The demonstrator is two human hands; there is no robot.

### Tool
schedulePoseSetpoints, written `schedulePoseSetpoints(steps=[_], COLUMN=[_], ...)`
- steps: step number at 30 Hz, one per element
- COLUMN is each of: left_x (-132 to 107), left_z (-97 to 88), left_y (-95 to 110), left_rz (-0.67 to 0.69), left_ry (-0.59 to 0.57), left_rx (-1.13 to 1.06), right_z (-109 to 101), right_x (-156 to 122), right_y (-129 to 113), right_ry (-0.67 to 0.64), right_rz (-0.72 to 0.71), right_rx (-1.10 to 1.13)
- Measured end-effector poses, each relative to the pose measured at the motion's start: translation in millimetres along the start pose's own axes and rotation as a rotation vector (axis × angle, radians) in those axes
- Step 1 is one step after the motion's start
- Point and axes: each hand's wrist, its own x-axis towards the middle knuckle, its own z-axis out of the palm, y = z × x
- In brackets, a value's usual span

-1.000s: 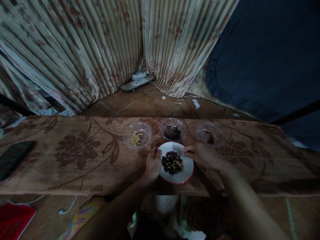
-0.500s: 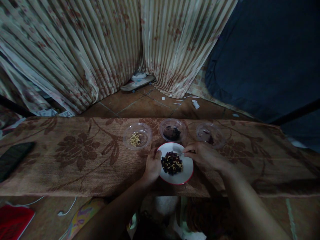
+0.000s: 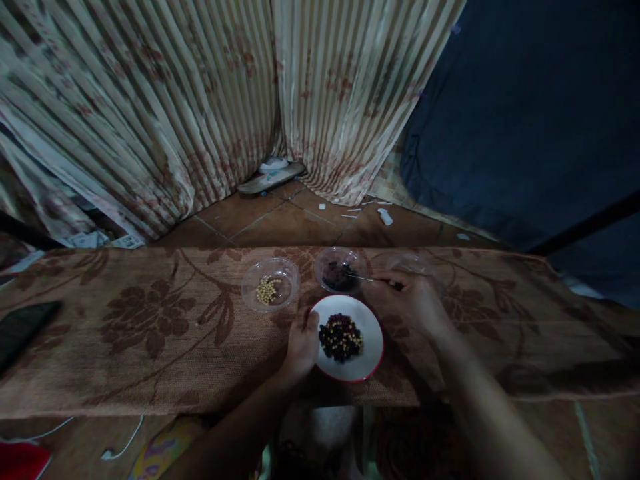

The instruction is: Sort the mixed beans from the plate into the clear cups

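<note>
My left hand grips the left rim of a white bowl with a red edge. A heap of mixed dark and pale yellow beans lies in the bowl. My right hand pinches metal tweezers, whose tips reach into the middle clear plastic tub over its dark beans. Whether the tips hold a bean is too small to tell. To the left stands another clear tub with yellow beans. A third clear tub is partly hidden behind my right hand.
A brown flowered cloth covers the narrow table. A dark phone lies at its left end. Beyond the table, a skateboard and white scraps lie on the tiled floor before striped curtains.
My right hand has moved the tweezers up and away from the bowl, over to the middle tub. My left hand still holds the bowl. The camera view has shifted slightly.
</note>
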Motion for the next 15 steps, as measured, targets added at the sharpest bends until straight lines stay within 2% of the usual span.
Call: schedulePoseSetpoints(steps=[3, 9, 11, 15], left_x=[-1, -4, -5, -6], left_z=[-1.0, -1.2, -1.5, -2.5], left_y=[2, 7, 9, 11], left_rz=[0.039, 0.013, -0.008, -0.021], left_ry=[-0.034, -0.009, -0.008, -0.009], left_rx=[0.016, 0.028, 0.032, 0.04], right_z=[-2, -2, -1, 1], right_x=[-2, -7, -8, -8], right_y=[-1, 1, 2, 1], right_ry=[-0.084, -0.548, -0.621, -0.684], right_rz=[0.012, 0.041, 0.044, 0.029], right_rx=[0.062, 0.129, 0.095, 0.025])
